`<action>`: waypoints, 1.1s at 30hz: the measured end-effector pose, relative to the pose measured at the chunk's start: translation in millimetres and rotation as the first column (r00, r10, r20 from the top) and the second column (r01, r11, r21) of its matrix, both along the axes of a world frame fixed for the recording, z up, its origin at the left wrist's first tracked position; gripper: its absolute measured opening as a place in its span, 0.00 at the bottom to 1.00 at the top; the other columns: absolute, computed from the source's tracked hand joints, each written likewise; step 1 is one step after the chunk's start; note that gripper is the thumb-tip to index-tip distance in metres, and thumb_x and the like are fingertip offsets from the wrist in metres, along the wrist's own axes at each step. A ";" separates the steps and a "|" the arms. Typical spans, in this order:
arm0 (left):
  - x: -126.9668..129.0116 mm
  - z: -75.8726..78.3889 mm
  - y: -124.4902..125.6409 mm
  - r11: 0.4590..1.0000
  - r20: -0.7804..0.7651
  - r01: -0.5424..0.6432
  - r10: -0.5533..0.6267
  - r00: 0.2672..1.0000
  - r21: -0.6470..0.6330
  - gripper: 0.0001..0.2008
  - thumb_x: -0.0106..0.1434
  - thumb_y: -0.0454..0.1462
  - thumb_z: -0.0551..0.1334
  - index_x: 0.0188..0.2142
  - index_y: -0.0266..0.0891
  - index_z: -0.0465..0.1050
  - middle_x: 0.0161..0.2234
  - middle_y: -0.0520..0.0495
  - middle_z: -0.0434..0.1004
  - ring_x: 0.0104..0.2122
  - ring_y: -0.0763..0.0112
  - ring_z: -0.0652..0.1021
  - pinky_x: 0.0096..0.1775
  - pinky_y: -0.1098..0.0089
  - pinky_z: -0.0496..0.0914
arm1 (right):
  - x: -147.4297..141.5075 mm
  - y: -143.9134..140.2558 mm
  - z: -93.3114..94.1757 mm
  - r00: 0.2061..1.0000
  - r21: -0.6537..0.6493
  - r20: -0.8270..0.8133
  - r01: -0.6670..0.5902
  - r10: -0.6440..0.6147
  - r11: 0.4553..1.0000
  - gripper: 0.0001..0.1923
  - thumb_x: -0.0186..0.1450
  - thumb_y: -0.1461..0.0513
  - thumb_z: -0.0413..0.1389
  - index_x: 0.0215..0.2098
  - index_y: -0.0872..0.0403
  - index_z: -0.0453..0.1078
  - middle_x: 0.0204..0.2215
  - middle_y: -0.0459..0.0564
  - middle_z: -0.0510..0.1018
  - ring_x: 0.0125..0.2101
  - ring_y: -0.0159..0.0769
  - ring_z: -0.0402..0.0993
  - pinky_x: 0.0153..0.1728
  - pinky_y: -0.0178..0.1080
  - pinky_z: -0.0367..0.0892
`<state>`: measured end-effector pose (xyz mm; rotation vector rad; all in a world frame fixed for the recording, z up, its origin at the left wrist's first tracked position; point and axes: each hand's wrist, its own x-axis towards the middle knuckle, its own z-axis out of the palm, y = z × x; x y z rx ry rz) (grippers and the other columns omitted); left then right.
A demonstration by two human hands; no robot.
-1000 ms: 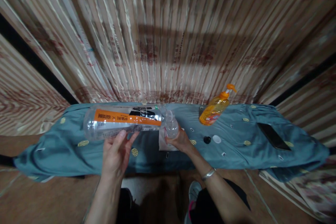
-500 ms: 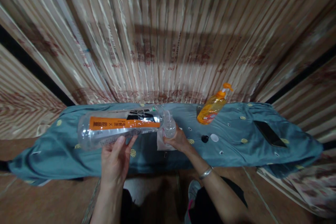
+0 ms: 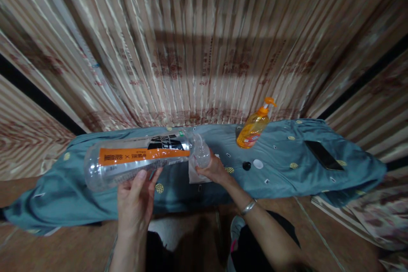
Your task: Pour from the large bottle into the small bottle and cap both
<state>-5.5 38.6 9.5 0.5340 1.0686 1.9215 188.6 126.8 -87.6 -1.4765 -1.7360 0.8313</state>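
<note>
A large clear bottle (image 3: 127, 157) with an orange label is held sideways left of the frame's centre, gripped by the left hand (image 3: 137, 197). Its neck end meets a small clear bottle (image 3: 202, 155) near the centre, which the right hand (image 3: 212, 168) has its fingers wrapped around. Below lies a white tissue (image 3: 194, 175) on the cloth-covered table (image 3: 178, 197). Right of centre are a black cap (image 3: 246, 165), a white disc (image 3: 258, 164) and an orange pump bottle (image 3: 253, 131); a dark phone (image 3: 323, 155) lies farther right.
</note>
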 end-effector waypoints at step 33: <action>2.6 3.9 -0.4 1.000 -0.036 0.012 -0.012 0.999 0.014 0.21 0.37 0.45 0.80 0.30 0.45 0.79 0.31 0.53 0.82 0.42 0.60 0.81 0.49 0.55 0.77 | 0.6 -0.6 4.5 1.000 -0.036 -0.006 -0.004 0.004 0.999 0.33 0.52 0.59 0.67 0.56 0.52 0.66 0.42 0.51 0.83 0.43 0.46 0.82 0.44 0.43 0.75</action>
